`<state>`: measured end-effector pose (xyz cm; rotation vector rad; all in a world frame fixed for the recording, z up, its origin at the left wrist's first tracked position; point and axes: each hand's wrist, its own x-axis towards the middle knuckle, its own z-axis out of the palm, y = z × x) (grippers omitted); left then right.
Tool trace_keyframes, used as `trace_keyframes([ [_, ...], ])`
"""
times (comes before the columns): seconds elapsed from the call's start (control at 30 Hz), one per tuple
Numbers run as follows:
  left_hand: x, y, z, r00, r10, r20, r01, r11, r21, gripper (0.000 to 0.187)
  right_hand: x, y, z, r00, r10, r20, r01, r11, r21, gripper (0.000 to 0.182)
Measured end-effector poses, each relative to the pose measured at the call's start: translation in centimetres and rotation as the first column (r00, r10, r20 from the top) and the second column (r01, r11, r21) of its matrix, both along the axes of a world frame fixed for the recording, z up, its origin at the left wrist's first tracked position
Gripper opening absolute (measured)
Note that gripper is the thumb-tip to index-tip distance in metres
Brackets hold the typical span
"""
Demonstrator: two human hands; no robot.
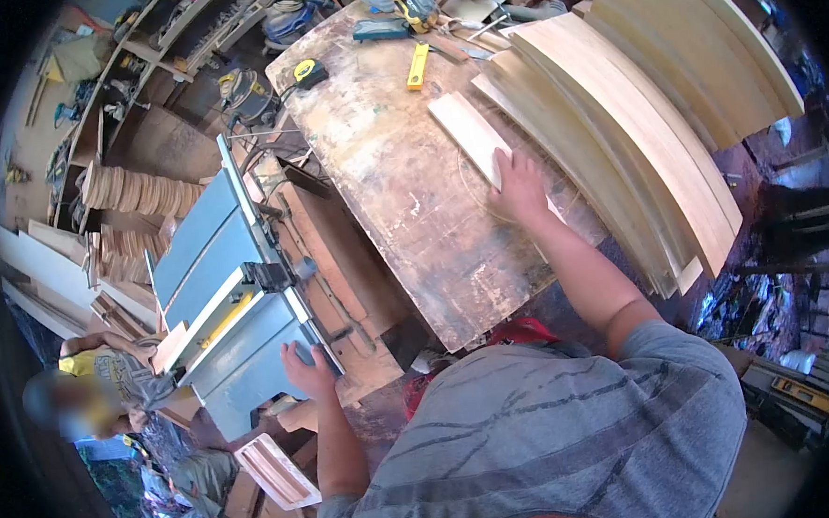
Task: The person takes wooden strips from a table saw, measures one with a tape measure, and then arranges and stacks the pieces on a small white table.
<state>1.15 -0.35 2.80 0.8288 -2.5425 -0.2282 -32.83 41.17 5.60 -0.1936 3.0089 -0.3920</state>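
Note:
A pale wooden board (466, 132) lies on the worn workbench (402, 203). My right hand (520, 188) is closed over the board's near part, with the thumb on its left side; the hand covers some of the wood. To the left stands a table saw with a blue-grey top (210, 256). My left hand (308, 370) rests on the saw's near right edge, fingers spread and holding nothing. A fence (225, 316) with a yellow strip crosses the saw top.
Curved wooden panels (613, 108) lean along the bench's right side. A tape measure (307, 72), a small yellow level (418, 66) and a cordless drill (417, 10) lie toward the back. Another person (111, 378) is beyond the saw. Stacked wood pieces (135, 194) stand left.

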Motion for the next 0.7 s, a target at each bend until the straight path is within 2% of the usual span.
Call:
trace_keyframes([
  [0.07,0.1,0.1,-0.1,1.000,0.019,0.018,-0.019,0.999,-0.027,0.044,0.2,0.0,-0.3,0.997,-0.005,-0.077,0.000,0.998,-0.061,0.076],
  [0.3,0.4,-0.4,-0.6,1.000,0.025,0.009,-0.025,1.000,-0.014,0.046,0.5,0.0,-1.0,0.987,0.035,-0.157,-0.047,0.996,-0.071,0.070],
  [0.4,0.0,-0.3,-0.8,0.998,0.055,-0.009,-0.056,0.998,-0.020,0.047,0.8,-0.1,-1.5,0.993,0.069,-0.093,-0.079,0.991,-0.106,0.069],
  [0.47,0.5,-0.9,-1.6,0.998,0.050,-0.032,-0.051,0.998,-0.032,0.048,0.4,-0.2,-3.2,0.979,0.045,-0.200,-0.039,0.999,0.034,0.069],
  [0.53,0.7,-0.9,-2.0,0.997,0.064,-0.042,-0.065,0.997,-0.040,0.048,0.3,-0.2,-2.1,0.993,0.076,-0.095,-0.074,0.997,0.033,0.069],
  [0.6,0.6,-0.9,-1.8,0.996,0.078,-0.035,-0.079,0.997,-0.005,0.048,0.5,-0.7,-1.5,0.997,0.048,-0.060,-0.043,0.996,0.079,0.069],
  [0.67,0.7,-0.6,-1.6,0.996,0.087,-0.016,-0.086,0.996,0.023,0.047,0.0,-0.3,-4.4,0.976,0.074,-0.204,-0.037,0.983,0.179,0.072],
  [0.7,0.7,-0.5,-1.4,0.996,0.087,0.008,-0.088,0.996,0.019,0.046,1.4,-0.8,-3.9,0.964,0.094,-0.250,-0.032,0.970,0.242,0.072],
])
